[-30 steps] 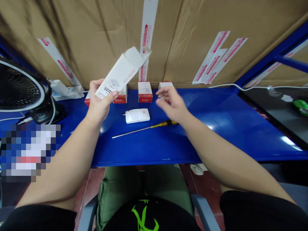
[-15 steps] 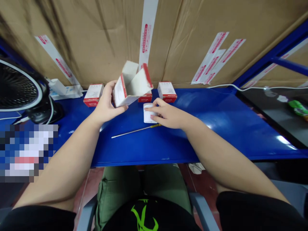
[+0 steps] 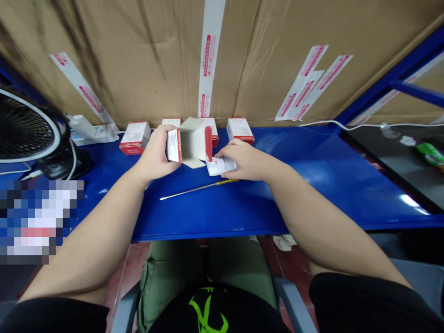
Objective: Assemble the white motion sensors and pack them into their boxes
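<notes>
My left hand (image 3: 155, 155) grips a small red-and-white cardboard box (image 3: 193, 144) from its left side. The box lies tilted on its side, its flaps open and its mouth toward me and to the right. My right hand (image 3: 244, 159) holds a white plastic device (image 3: 217, 167) with a small red mark, fingers around its right end. The device's left end is close beside the box's right flap; whether they touch I cannot tell. Below the device, a screwdriver (image 3: 194, 188) with a yellow handle lies on the blue table (image 3: 208, 217).
Along the back stand several closed boxes, among them a left one (image 3: 134, 137) and a right one (image 3: 240, 129). A black fan (image 3: 26, 125) stands at the left. Behind the table rises a taped cardboard wall (image 3: 166, 60). A white cable (image 3: 374, 125) runs at the right.
The open box has come down and turned, its mouth now facing me and rightward. My right hand has picked the white device up from the table and turned it toward the box.
</notes>
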Motion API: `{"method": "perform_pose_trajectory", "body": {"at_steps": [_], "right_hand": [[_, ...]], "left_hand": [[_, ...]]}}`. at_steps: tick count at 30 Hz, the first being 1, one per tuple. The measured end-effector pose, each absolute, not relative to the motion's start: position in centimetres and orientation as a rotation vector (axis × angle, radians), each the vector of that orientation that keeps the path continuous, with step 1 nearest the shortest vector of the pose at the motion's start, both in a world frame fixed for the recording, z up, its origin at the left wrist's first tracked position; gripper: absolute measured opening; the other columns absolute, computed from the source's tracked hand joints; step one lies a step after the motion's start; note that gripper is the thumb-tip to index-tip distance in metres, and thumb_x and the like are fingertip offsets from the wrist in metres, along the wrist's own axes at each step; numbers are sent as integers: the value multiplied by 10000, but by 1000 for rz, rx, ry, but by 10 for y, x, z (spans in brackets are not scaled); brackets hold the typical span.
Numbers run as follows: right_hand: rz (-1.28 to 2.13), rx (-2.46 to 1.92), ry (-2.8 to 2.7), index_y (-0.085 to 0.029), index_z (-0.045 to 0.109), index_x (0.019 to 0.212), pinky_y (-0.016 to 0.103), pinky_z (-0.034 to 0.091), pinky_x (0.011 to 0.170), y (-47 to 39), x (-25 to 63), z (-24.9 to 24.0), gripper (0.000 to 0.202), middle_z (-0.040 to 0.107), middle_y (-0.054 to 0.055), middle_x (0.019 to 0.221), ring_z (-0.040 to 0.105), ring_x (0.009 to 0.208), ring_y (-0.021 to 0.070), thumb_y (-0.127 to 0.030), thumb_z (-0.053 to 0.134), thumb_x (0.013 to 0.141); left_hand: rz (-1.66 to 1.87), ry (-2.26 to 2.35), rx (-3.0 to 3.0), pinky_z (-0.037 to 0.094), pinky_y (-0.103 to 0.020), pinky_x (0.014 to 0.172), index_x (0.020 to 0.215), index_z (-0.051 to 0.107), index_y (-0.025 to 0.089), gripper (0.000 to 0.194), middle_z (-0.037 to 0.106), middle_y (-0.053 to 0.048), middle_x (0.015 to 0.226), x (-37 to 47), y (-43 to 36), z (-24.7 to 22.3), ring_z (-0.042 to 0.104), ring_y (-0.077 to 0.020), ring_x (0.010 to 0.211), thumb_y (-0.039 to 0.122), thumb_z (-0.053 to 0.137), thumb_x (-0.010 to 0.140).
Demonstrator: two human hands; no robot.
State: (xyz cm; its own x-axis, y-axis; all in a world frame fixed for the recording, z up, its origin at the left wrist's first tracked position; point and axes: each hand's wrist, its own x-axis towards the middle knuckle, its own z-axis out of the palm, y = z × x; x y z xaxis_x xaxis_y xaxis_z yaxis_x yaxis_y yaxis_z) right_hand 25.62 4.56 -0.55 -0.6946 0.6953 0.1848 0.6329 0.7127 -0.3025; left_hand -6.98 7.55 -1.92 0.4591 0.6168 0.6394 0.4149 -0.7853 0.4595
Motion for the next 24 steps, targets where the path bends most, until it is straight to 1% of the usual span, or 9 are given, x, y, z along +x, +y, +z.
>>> {"method": "perform_pose_trajectory", "body": {"at_steps": [1,3,5,8,10,12,15,19,24], "right_hand": [[333,-1099,-2628,-227,786,1290,582,598,1019,45,258,-4,526,807,127,1209,677,1161,383,-315,859,776],[402,-1171,-2625,-240,773,1331,544,615,978,43,262,-1,584,806,115,1226,715,1113,366,-309,867,758],[450,-1181,-2607,-258,766,1352,506,622,980,42,270,3,612,802,96,1251,741,1094,340,-250,842,745],[411,-1114,-2492,-276,789,1297,479,613,1021,40,290,13,596,797,75,1250,748,1114,322,-202,817,706],[418,-1084,-2372,-288,798,1261,475,614,1018,38,306,22,563,797,64,1244,747,1116,317,-250,843,701],[505,-1101,-2241,-283,791,1252,468,625,975,34,319,32,551,798,58,1225,750,1081,308,-333,878,710],[619,-1087,-2063,-258,746,1274,454,634,925,29,321,38,605,779,62,1245,738,1078,296,-404,913,711],[556,-912,-2057,-248,687,1261,424,612,935,29,298,25,643,737,76,1256,707,1120,288,-443,953,708],[452,-928,-2177,-240,637,1206,431,573,935,37,275,1,506,753,76,1188,713,1050,290,-272,877,762]], "left_hand": [[1229,902,2485,524,-561,1080,1335,561,272,789,666,-117,1321,-69,76,-19,647,-378,1209,479,974,695],[1233,916,2511,520,-556,1068,1337,564,263,771,674,-114,1304,-68,75,-19,651,-380,1188,427,950,691],[1235,918,2533,505,-565,1076,1356,567,260,757,675,-115,1310,-67,74,-19,654,-392,1191,384,918,697],[1204,930,2568,476,-591,1105,1402,572,277,762,674,-118,1350,-66,72,-18,641,-421,1238,321,871,702],[1158,973,2596,462,-611,1120,1432,580,299,788,673,-113,1365,-66,71,-18,621,-435,1261,270,839,688],[1096,1055,2622,455,-639,1125,1464,590,314,831,668,-111,1349,-66,69,-19,599,-447,1256,237,812,667],[965,1206,2647,463,-673,1110,1528,588,310,901,646,-120,1285,-62,64,-20,584,-449,1193,237,791,653],[781,1340,2655,469,-653,1135,1610,533,295,911,627,-120,1303,-53,52,-14,572,-420,1197,266,747,725],[655,1415,2677,470,-631,1153,1628,518,247,875,642,-135,1360,-46,45,-6,580,-414,1241,283,699,773]]}}
